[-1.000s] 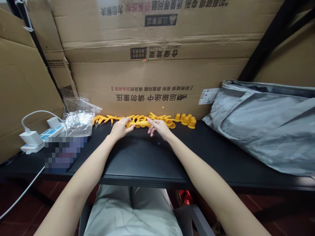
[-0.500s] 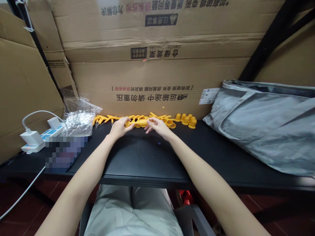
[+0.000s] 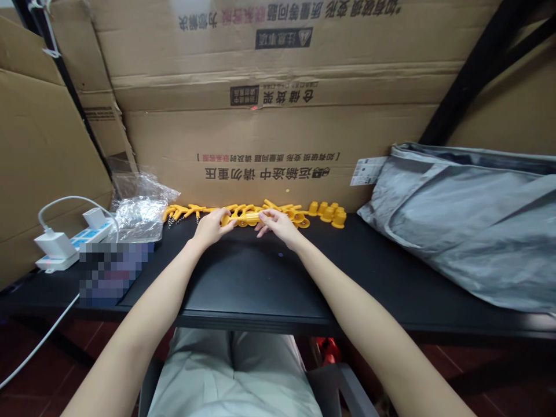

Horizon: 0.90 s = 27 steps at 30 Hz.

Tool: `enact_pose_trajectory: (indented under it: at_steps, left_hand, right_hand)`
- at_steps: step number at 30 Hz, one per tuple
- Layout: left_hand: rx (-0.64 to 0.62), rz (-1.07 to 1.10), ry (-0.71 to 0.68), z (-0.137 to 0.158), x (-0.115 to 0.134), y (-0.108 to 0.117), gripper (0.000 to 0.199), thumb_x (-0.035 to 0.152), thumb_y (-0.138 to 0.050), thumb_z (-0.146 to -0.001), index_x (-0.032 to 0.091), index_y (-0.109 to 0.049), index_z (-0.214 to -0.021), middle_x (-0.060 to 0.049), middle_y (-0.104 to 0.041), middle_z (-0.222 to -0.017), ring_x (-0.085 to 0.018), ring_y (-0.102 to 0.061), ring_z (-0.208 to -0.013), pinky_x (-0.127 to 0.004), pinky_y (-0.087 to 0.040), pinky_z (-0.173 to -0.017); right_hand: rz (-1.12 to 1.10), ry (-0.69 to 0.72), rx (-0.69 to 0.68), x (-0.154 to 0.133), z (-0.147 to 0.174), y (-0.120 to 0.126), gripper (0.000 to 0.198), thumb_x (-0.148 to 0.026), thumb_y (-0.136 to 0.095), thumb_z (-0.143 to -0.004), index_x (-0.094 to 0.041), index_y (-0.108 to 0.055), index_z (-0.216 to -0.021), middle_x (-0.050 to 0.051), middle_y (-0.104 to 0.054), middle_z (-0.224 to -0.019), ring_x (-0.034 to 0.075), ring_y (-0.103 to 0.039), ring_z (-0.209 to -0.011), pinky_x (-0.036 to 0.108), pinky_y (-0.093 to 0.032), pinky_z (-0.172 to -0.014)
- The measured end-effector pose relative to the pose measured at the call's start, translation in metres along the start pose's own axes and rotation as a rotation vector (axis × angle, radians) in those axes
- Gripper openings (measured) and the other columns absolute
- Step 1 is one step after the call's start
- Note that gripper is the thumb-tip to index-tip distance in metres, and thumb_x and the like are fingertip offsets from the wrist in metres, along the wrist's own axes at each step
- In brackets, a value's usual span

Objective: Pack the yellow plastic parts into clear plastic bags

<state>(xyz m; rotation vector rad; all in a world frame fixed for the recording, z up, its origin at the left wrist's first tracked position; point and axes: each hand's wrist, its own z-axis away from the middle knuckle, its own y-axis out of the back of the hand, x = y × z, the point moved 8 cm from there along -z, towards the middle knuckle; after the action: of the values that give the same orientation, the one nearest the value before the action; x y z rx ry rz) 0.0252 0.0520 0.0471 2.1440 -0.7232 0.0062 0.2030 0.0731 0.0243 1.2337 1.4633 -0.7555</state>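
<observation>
Handles of branched yellow plastic (image 3: 197, 207), metal spirals beneath them, lie along the back, left of my hands. My left hand (image 3: 211, 227) comes next, thumb and fingers pinching the cup-like left end of a ribbed yellow plastic piece (image 3: 252, 218). The piece lies level between my hands, in front of a yellow heap. My right hand (image 3: 280, 226) pinches its other end, lower fingers loosely curled. Compared with a second ago, my right fingertips sit slightly further left, while my left hand has barely moved; I judge this a small change of hold, neither end let go. Farther right stand yellow cups (image 3: 339, 218).

Across the black tabletop (image 3: 256, 272), again from the left: a white power strip (image 3: 61, 262) with plugs, a pixelated flat item (image 3: 117, 272), crumpled clear plastic (image 3: 141, 211), upright cardboard (image 3: 278, 130) with upside-down Chinese print, and a slumped grey bag (image 3: 469, 220). Dark red floor tiles (image 3: 87, 336) show below.
</observation>
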Motion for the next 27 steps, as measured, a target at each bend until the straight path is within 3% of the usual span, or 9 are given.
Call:
enact_pose_trajectory:
  at_steps: [6,11,16,22,27]
  left_hand:
    - [-0.040,0.001,0.026,0.000,-0.001,-0.004,0.034,0.048,-0.048,-0.085,0.021,-0.060,-0.102,-0.005,-0.066,-0.093,-0.017,-0.060,-0.079,-0.027,-0.045,-0.072]
    - [-0.073,0.031,0.098,0.001,-0.002,-0.003,0.045,0.047,-0.042,-0.089,0.022,-0.047,-0.125,-0.005,-0.067,-0.090,-0.018,-0.063,-0.074,-0.027,-0.044,-0.069]
    - [-0.027,0.038,0.188,0.001,-0.013,0.000,0.043,0.044,-0.037,-0.091,0.022,-0.043,-0.128,-0.004,-0.067,-0.090,-0.019,-0.064,-0.075,-0.027,-0.044,-0.070]
    - [-0.006,-0.008,0.267,0.002,-0.026,-0.002,0.033,0.043,-0.038,-0.091,0.022,-0.056,-0.108,-0.005,-0.067,-0.085,-0.020,-0.063,-0.080,-0.028,-0.043,-0.069]
    - [0.014,-0.018,0.309,0.003,-0.035,-0.003,0.027,0.040,-0.040,-0.091,0.022,-0.059,-0.098,-0.005,-0.067,-0.081,-0.020,-0.062,-0.077,-0.029,-0.044,-0.068]
  right_hand:
    - [-0.092,-0.033,0.031,0.007,-0.001,-0.001,0.039,-0.050,-0.063,-0.077,-0.017,-0.053,-0.095,0.003,-0.066,-0.071,0.014,-0.064,-0.052,0.030,-0.054,-0.060]
    - [-0.188,-0.025,0.081,0.006,-0.003,0.004,0.034,-0.048,-0.064,-0.077,-0.020,-0.052,-0.091,0.003,-0.066,-0.076,0.013,-0.063,-0.054,0.032,-0.054,-0.064]
    - [-0.141,0.041,0.258,0.004,-0.012,0.024,0.044,-0.053,-0.066,-0.071,-0.023,-0.046,-0.095,0.002,-0.066,-0.083,0.016,-0.066,-0.066,0.033,-0.054,-0.067]
    - [0.240,0.259,0.398,-0.012,-0.023,0.026,0.037,-0.036,-0.064,-0.073,-0.021,-0.047,-0.102,0.006,-0.062,-0.102,0.018,-0.063,-0.086,0.036,-0.050,-0.081]
    - [0.723,0.365,0.364,-0.024,-0.028,0.004,0.029,-0.021,-0.053,-0.080,-0.019,-0.051,-0.109,0.010,-0.060,-0.113,0.024,-0.058,-0.101,0.039,-0.043,-0.089]
